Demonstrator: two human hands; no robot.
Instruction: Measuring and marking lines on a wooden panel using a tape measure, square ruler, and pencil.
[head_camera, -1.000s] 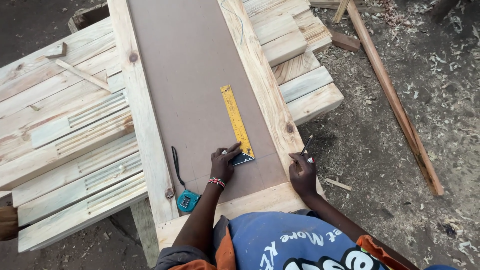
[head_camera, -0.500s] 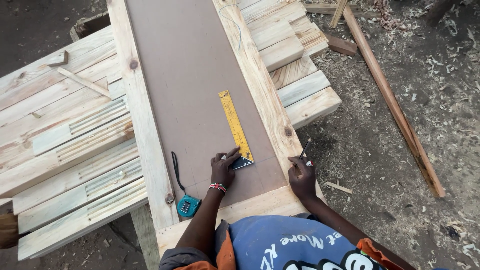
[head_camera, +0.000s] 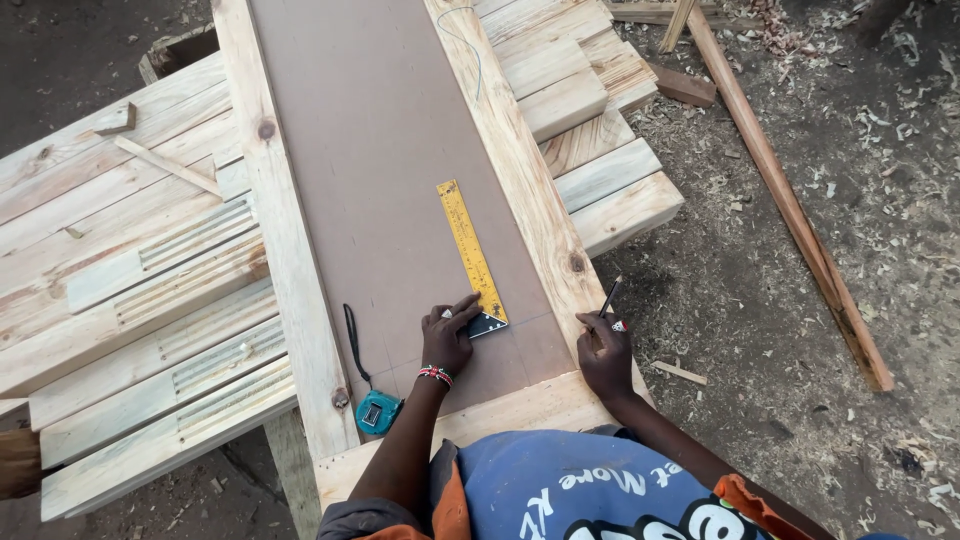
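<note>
My left hand (head_camera: 447, 338) rests on the near end of a yellow try square (head_camera: 470, 250) and presses it flat on a long brown hardboard panel (head_camera: 390, 140). The square's blade runs away from me along the panel. My right hand (head_camera: 604, 352) sits on the right wooden frame rail (head_camera: 520, 180) and holds a dark pencil (head_camera: 608, 299) pointing up and away. A beaded band circles my left wrist. A teal tape measure (head_camera: 377, 411) with a black strap lies on the left rail, just left of my left forearm.
Pale wooden planks and pallet boards (head_camera: 130, 280) lie under and left of the frame. More plank ends (head_camera: 600, 190) stick out to the right. A long reddish wooden strip (head_camera: 790, 200) lies on the dirt ground among wood shavings.
Both hands hold nearly the same places on the square and the rail. The view has shifted slightly.
</note>
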